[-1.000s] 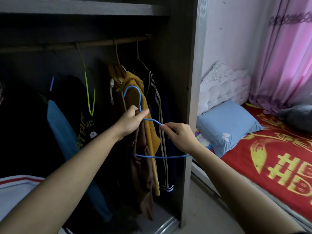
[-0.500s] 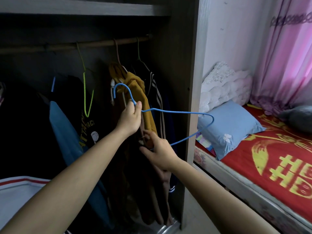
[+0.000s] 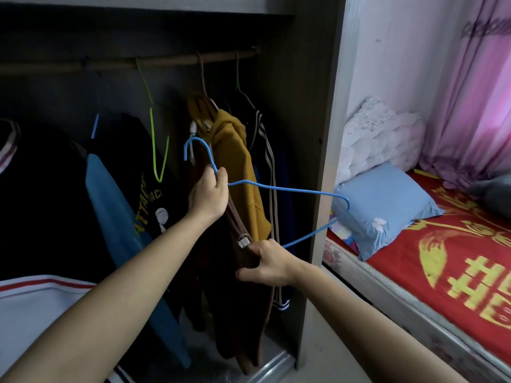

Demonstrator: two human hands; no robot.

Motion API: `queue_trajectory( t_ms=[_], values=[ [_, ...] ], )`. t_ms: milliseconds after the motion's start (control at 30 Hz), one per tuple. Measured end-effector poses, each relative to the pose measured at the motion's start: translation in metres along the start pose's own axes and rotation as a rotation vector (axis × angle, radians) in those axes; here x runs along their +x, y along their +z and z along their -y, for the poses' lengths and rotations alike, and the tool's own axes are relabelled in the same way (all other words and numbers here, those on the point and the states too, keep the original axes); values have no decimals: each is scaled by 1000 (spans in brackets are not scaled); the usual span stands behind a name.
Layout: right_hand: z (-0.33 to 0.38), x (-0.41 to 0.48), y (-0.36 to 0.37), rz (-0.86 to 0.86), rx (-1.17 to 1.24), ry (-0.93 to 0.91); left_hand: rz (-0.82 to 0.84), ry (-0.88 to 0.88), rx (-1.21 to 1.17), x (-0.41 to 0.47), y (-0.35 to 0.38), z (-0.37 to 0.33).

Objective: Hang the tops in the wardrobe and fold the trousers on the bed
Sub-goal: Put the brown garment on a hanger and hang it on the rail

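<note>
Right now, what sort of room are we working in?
Most likely a home bedroom: an open wardrobe with clothes hanging from a rail, a bed with a blue pillow beside it, and a pink curtain.

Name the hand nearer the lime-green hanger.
Left. The left hand, gripping the blue hanger, sits right of the lime-green hanger; the right hand, on the brown garment, is lower, farther right.
</note>
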State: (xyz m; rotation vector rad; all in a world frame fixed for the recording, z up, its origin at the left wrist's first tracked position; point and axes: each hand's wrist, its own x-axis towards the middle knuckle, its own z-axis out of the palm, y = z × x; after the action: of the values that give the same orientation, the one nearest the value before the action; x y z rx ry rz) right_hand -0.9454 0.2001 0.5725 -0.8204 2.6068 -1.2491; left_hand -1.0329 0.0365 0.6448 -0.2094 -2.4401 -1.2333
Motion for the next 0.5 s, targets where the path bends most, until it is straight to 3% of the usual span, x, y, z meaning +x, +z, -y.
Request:
queue_trajectory(
  t_ms=[133,233,367,500],
  values=[
    [-8,-2,-6,122,-320,91,-115,1,121,-1,4,10],
    [-11,-5,-6,122,-512,-2,-199,22,185,3,1,16],
    [-16,-12,-10,3,-591,-95,-253,54,235,8,-4,24],
    [-20,-18,-18,-101,-494,-140,-264,37,254,12,-8,33]
  ],
)
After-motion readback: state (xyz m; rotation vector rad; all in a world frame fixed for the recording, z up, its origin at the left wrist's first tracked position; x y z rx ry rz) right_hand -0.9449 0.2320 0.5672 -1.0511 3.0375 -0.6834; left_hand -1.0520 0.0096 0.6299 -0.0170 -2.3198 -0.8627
